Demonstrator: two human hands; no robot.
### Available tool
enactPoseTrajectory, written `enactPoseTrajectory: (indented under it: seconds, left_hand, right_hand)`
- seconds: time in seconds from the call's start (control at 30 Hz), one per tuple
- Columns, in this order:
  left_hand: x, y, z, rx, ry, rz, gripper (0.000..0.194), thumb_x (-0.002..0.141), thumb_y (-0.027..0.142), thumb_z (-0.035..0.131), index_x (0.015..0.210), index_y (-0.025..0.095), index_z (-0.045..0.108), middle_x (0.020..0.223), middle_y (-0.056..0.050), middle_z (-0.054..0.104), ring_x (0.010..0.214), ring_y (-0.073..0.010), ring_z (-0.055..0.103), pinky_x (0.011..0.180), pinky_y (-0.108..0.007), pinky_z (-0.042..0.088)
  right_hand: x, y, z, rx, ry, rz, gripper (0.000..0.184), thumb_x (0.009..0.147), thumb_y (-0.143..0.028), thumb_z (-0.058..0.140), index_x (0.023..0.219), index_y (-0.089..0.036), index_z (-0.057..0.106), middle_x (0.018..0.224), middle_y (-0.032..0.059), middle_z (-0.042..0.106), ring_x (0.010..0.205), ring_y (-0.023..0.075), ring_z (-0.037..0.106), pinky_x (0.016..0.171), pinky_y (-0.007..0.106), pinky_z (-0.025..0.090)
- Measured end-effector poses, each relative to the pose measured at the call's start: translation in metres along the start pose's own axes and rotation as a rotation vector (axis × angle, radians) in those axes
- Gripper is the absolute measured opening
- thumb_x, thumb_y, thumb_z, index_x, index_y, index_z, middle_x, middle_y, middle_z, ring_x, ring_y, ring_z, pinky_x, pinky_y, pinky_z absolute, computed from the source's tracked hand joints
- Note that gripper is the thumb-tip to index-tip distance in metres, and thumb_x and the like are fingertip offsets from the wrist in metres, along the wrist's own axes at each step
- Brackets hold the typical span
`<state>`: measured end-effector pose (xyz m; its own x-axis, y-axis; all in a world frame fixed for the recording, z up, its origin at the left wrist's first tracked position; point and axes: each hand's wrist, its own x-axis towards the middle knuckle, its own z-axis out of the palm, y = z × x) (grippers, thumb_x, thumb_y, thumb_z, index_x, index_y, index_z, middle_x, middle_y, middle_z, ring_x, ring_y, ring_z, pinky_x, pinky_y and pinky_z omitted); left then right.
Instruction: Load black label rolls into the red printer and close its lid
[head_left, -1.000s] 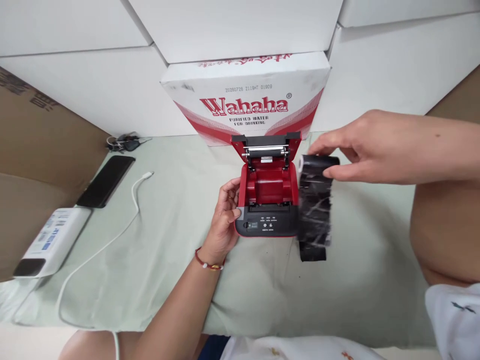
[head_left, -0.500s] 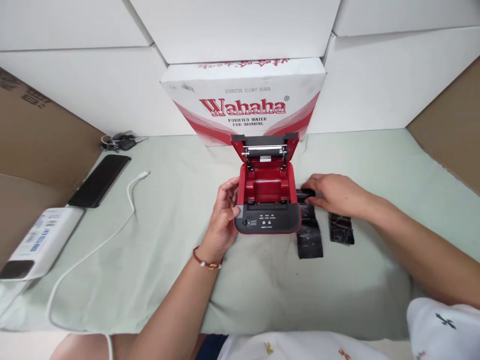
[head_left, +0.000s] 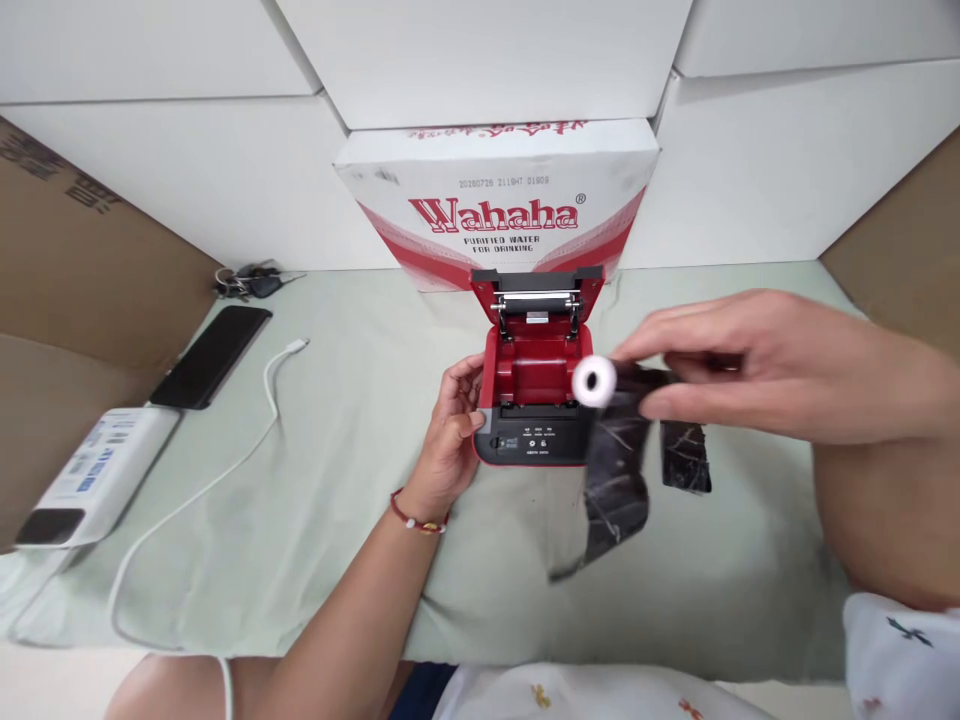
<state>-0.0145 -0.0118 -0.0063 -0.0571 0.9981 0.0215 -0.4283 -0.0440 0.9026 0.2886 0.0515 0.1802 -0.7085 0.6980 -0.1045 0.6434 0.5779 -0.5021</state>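
Portable printer (head_left: pixel 536 385) sat on the cloth-covered desk (head_left: pixel 352 430) in front of me, lid (head_left: pixel 537 278) tipped up, with the roller and metal bar on its underside exposed. Red bay (head_left: pixel 541 370) faced up, no roll inside.

Left hand (head_left: pixel 452 420) gripped the printer's left side: thumb on the grey corner, fingers bent along the wall. Right hand (head_left: pixel 780 370) pinched the black roll (head_left: pixel 628 380) between thumb and fingers, lifted off the cloth at the printer's right. Roll's white end, with a dark hole in the middle, pointed left and overlapped the printer's right edge in view. Contact there: couldn't tell.

Loose strip (head_left: pixel 615 490) hung off the roll, its tip trailing down and left, blurred. Couldn't tell if the tip touched the cloth. Separate black piece (head_left: pixel 685 457) lay flat, right of the strip.

Status, my read: lid open, done. Bay clear of any roll, done. Roll in hand but not seated; lid not closed. So about midway, I'd say.

Around it: Wahaha carton (head_left: pixel 499 190) behind the printer; keys (head_left: pixel 255 282), phone (head_left: pixel 212 357), white device (head_left: pixel 105 470) and cable plug (head_left: pixel 292 348) off to the left, well apart from my hands.
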Motion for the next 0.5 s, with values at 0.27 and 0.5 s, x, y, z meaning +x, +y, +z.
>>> enactPoseTrajectory:
  seconds: [0.27, 0.5]
  left_hand:
    - [0.001, 0.000, 0.000, 0.019, -0.030, 0.020, 0.060, 0.079, 0.042, 0.091, 0.136, 0.030, 0.075, 0.149, -0.005, 0.072, 0.142, -0.0286, 0.065, 0.122, -0.041, 0.052]
    - [-0.001, 0.004, 0.002, 0.034, -0.016, 0.014, 0.056, 0.081, 0.033, 0.083, 0.137, 0.031, 0.076, 0.147, -0.004, 0.073, 0.142, -0.0273, 0.065, 0.123, -0.041, 0.052]
  right_hand:
    - [0.076, -0.034, 0.051, -0.332, -0.086, 0.219, 0.037, 0.111, -0.035, 0.049, 0.127, -0.018, 0.078, 0.116, 0.0147, 0.081, 0.097, 0.0287, 0.073, 0.072, 0.036, 0.036]
    - [0.079, -0.030, 0.062, -0.341, -0.085, 0.171, 0.030, 0.108, -0.030, 0.051, 0.120, -0.020, 0.076, 0.113, 0.0116, 0.082, 0.096, 0.0289, 0.074, 0.070, 0.035, 0.030]
